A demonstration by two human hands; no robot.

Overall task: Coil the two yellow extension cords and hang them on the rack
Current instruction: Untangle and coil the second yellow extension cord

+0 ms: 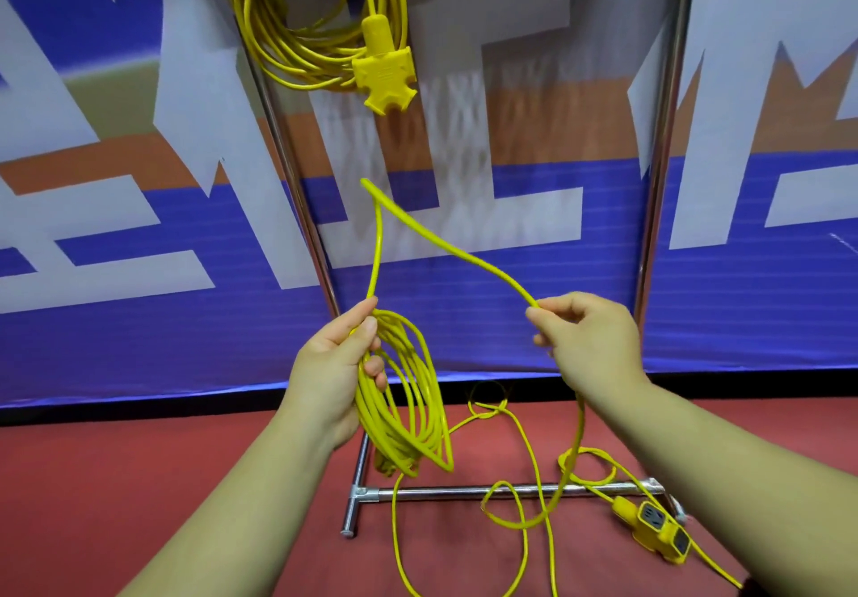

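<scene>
One coiled yellow extension cord (302, 39) hangs at the top of the metal rack (297, 188), its yellow socket block (384, 71) dangling below the loops. My left hand (334, 364) grips several loops of the second yellow cord (408, 401) at chest height. A strand rises from that hand, bends at a peak and runs down to my right hand (589, 341), which pinches it between thumb and fingers. From there the cord drops to the floor in loose tangled loops, ending at a yellow socket block (659, 529) lying by the rack's base bar.
The rack's right upright (659, 178) and its floor bar (464, 493) frame the space in front of me. A blue, orange and white banner (139, 225) hangs right behind the rack. The floor is red (139, 480).
</scene>
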